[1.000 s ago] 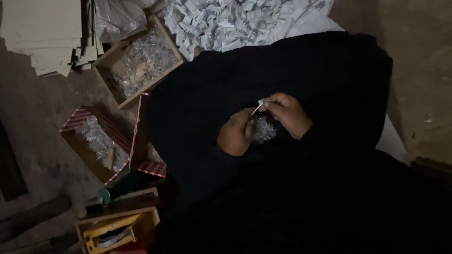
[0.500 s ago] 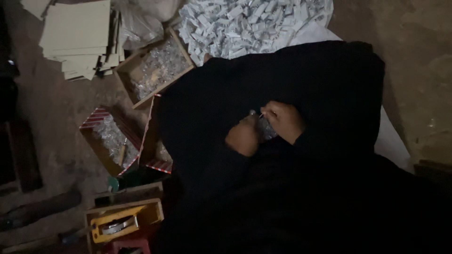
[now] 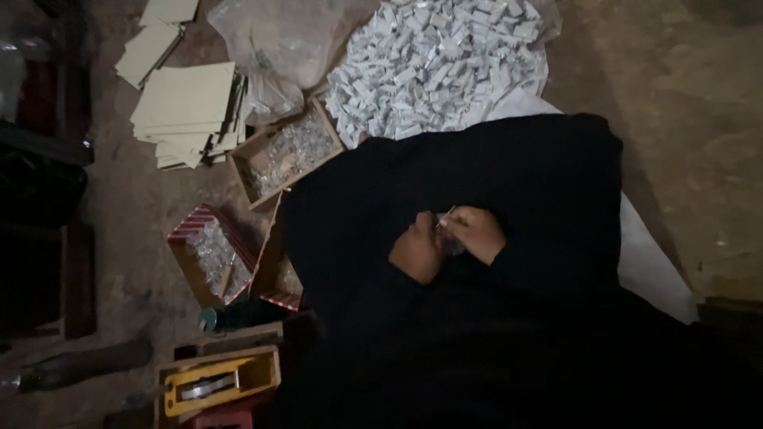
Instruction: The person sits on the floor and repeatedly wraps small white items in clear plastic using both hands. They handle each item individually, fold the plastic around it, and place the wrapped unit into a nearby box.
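Over my lap, left hand (image 3: 416, 253) & right hand (image 3: 475, 234) both pinched a small clear piece (image 3: 447, 226) close together, w/ open parts boxes (image 3: 286, 151) near on the floor.

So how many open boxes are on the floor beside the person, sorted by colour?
Plain brown cardboard box: 1
Red-and-white striped box: 1
Yellow box: 1
Total: 3
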